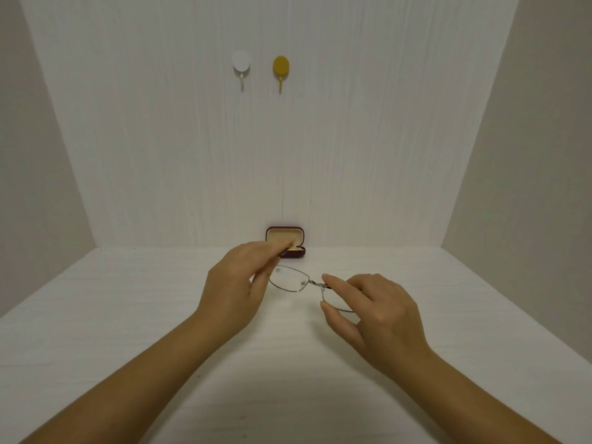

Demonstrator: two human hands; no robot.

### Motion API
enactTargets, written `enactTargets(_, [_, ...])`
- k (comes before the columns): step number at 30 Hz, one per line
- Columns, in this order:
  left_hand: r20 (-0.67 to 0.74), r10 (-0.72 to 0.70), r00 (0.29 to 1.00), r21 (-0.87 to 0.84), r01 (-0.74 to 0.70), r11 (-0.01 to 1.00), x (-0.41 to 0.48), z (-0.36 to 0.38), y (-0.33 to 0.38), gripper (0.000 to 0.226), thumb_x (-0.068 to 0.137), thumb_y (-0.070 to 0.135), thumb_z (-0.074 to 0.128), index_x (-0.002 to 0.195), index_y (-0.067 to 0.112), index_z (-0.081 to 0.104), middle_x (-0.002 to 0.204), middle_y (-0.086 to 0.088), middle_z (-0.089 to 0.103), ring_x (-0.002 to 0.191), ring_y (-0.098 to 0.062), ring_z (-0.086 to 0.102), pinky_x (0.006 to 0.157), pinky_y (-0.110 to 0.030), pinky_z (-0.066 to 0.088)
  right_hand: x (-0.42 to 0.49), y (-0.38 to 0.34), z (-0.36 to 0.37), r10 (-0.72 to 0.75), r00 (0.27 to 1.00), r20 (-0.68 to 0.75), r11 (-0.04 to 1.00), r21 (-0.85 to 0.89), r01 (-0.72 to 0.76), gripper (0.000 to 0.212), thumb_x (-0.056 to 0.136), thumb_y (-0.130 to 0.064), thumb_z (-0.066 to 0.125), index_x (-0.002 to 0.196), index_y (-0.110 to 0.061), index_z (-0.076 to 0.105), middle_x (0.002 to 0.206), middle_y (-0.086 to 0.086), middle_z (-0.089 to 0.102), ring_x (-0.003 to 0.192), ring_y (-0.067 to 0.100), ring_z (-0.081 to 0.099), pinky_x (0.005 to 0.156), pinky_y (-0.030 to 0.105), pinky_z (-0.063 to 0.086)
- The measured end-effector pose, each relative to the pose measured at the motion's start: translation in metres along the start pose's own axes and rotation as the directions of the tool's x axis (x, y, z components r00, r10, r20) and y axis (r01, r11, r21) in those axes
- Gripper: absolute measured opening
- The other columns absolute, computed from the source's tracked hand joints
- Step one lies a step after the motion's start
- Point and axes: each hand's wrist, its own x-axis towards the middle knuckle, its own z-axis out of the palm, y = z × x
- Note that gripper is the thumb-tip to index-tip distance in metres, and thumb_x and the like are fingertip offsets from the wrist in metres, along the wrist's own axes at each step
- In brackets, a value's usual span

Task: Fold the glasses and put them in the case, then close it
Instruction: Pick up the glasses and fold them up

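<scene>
White, faintly wood-grained board makes up the table [128, 331], the back wall [352, 139] and the angled side panels, so that a shallow booth is formed. Two round hooks are fixed high on the back wall side by side, a white hook [241, 63] on the left and a yellow hook [281, 67] on the right. A dark red case [296, 251] is set at the far edge of the table against the back wall, with its lid raised and its pale lining shown.

The glasses [290, 279], thin and metal-framed, are held above the table in front of the case, between the two hands. Their long axis is laid roughly left to right, dropping slightly toward the right. The left hand [238, 283] is closed around the left end of the frame, and a dark temple tip is seen projecting near its fingertips; that fingertip area is blurred. The right lens rim is pinched between the thumb and forefinger of the right hand [374, 310], the other fingers being loosely curled. Whether the temples are folded cannot be told
</scene>
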Motion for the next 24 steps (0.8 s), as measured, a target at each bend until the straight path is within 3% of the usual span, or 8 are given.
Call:
enactTargets(3, [0.139, 0.154, 0.978, 0.063, -0.164, 0.984, -0.004, 0.003, -0.004, 0.034, 0.088, 0.024, 0.045, 0.118, 0.033, 0.057, 0.109, 0.011, 0.065, 0.101, -0.004, 0.054, 0.086, -0.021, 0.040, 0.001, 0.000, 0.000, -0.001, 1.000, 0.005, 1.000, 0.007, 0.001, 0.025, 0.082, -0.033, 0.063, 0.099, -0.017, 0.072, 0.067, 0.004, 0.066, 0.053, 0.020, 0.057, 0.045, 0.028, 0.046])
enactTargets(8, [0.206, 0.140, 0.969, 0.109, -0.165, 0.980, -0.004, 0.004, -0.005, 0.034, 0.080, 0.043, 0.053, 0.112, 0.036, 0.061, 0.117, 0.008, 0.064, 0.110, -0.007, 0.048, 0.094, -0.032, 0.037, 0.000, 0.001, -0.002, 0.015, 1.000, -0.009, 1.000, 0.010, -0.015, 0.026, 0.082, -0.034, 0.061, 0.099, -0.017, 0.072, 0.067, 0.004, 0.066, 0.054, 0.020, 0.058, 0.046, 0.028, 0.046])
enactTargets(11, [0.177, 0.157, 0.972, 0.122, -0.180, 0.976, -0.002, 0.005, -0.005, 0.036, 0.078, 0.046, 0.055, 0.112, 0.036, 0.060, 0.123, 0.016, 0.056, 0.117, -0.006, 0.043, 0.099, -0.029, 0.032, 0.000, 0.000, -0.002, 0.045, 0.999, 0.009, 0.999, 0.027, -0.046, 0.026, 0.083, -0.035, 0.060, 0.099, -0.018, 0.071, 0.068, 0.004, 0.065, 0.055, 0.020, 0.058, 0.046, 0.028, 0.047])
enactTargets(14, [0.087, -0.022, 0.996, -0.091, 0.030, 0.995, 0.002, -0.001, 0.004, 0.049, 0.076, 0.047, 0.063, 0.121, 0.045, 0.046, 0.122, 0.039, 0.045, 0.117, 0.011, 0.039, 0.101, -0.013, 0.030, 0.005, -0.005, -0.006, 0.242, 0.967, 0.076, 0.952, 0.173, -0.252, 0.029, 0.082, -0.038, 0.055, 0.102, -0.023, 0.069, 0.073, 0.001, 0.065, 0.059, 0.014, 0.058, 0.050, 0.026, 0.048])
enactTargets(15, [0.080, -0.131, 0.988, -0.216, 0.145, 0.966, 0.004, -0.003, 0.007, 0.058, 0.074, 0.046, 0.069, 0.124, 0.047, 0.040, 0.122, 0.038, 0.046, 0.116, 0.012, 0.042, 0.098, -0.010, 0.033, 0.007, -0.007, -0.007, 0.327, 0.937, 0.121, 0.902, 0.256, -0.348, 0.030, 0.081, -0.041, 0.053, 0.103, -0.027, 0.067, 0.077, -0.002, 0.066, 0.062, 0.009, 0.057, 0.054, 0.023, 0.048])
enactTargets(18, [0.163, -0.410, 0.897, -0.581, 0.423, 0.696, 0.007, -0.005, 0.011, 0.067, 0.062, 0.039, 0.071, 0.124, 0.039, 0.044, 0.114, 0.014, 0.062, 0.107, 0.001, 0.058, 0.086, -0.012, 0.047, 0.005, -0.007, -0.005, 0.427, 0.878, 0.216, 0.779, 0.405, -0.479, 0.032, 0.079, -0.044, 0.051, 0.105, -0.034, 0.064, 0.081, -0.008, 0.064, 0.071, 0.004, 0.055, 0.065, 0.010, 0.043])
enactTargets(20, [0.219, -0.434, 0.874, -0.662, 0.460, 0.591, 0.008, -0.004, 0.012, 0.050, 0.064, 0.034, 0.069, 0.112, 0.029, 0.059, 0.100, 0.011, 0.071, 0.098, 0.001, 0.064, 0.075, -0.008, 0.049, 0.005, -0.008, -0.004, 0.433, 0.868, 0.243, 0.749, 0.438, -0.497, 0.031, 0.077, -0.044, 0.052, 0.105, -0.037, 0.063, 0.082, -0.009, 0.064, 0.073, 0.004, 0.055, 0.068, 0.008, 0.041])
enactTargets(24, [0.281, -0.391, 0.876, -0.686, 0.468, 0.556, 0.007, -0.001, 0.017, 0.030, 0.072, 0.022, 0.066, 0.101, 0.016, 0.068, 0.094, 0.019, 0.074, 0.095, 0.003, 0.065, 0.074, -0.005, 0.046, 0.005, -0.011, -0.004, 0.419, 0.865, 0.278, 0.718, 0.482, -0.502, 0.029, 0.076, -0.043, 0.054, 0.103, -0.041, 0.063, 0.084, -0.013, 0.064, 0.074, 0.007, 0.057, 0.070, 0.005, 0.041])
